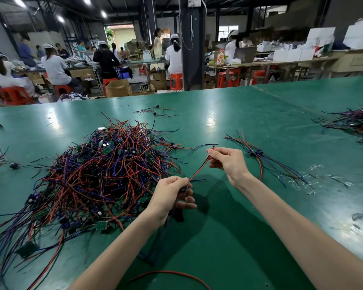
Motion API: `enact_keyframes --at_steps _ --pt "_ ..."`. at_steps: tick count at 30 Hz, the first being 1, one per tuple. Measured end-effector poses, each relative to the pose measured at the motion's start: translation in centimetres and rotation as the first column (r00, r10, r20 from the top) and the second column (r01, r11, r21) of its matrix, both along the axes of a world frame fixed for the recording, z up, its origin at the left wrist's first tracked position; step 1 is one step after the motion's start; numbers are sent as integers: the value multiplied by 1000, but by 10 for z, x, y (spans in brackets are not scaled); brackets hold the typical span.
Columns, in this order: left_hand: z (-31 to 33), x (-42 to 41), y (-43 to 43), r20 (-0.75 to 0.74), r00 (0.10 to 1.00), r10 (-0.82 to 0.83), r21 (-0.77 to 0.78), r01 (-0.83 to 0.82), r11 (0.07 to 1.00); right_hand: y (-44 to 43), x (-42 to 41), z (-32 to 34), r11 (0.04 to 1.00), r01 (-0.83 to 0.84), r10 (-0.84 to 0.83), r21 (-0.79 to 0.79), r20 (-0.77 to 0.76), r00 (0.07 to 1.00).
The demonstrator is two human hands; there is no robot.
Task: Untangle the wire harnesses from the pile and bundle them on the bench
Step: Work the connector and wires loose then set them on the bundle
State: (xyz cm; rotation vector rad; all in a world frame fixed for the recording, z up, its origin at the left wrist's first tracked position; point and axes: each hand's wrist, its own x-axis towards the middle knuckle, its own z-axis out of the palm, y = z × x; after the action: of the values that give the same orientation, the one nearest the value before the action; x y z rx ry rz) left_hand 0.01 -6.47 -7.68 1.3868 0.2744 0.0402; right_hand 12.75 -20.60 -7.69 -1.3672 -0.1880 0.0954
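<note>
Both hands [172, 195] [226, 159] pinch one harness [199, 169] taut — pile [96, 176] just left, bundle [258, 153] right.

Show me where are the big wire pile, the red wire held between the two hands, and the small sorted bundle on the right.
Wire pile [105, 174]: head view, middle of the heap.
Red wire [200, 166]: head view, stretched middle part.
Sorted bundle [255, 152]: head view, dark connector cluster.

We see a green table [228, 114] under a pile [105, 174] of red, blue, purple and black wires, dotted with small green boards. The wire [199, 166] between our hands is red and black. The bundle [260, 155] to the right is blue, red and black. Stools [175, 80] behind are orange-red.
</note>
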Motion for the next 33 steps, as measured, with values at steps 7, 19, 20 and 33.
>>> enact_keyframes --at_steps 7,19,20,33 --pt "-2 1 -1 -10 999 43 55 -42 998 3 -2 0 999 11 -12 40 19 1000" --pt "-6 0 -4 52 998 38 164 -46 985 3 -4 -9 806 373 -45 -459 580 813" --pt "-6 0 -3 58 998 40 166 -49 985 3 -3 -8 858 300 -93 -417 450 888" --pt "-5 2 -3 47 999 4 148 -11 989 -3 -2 13 948 50 97 314 -435 895"
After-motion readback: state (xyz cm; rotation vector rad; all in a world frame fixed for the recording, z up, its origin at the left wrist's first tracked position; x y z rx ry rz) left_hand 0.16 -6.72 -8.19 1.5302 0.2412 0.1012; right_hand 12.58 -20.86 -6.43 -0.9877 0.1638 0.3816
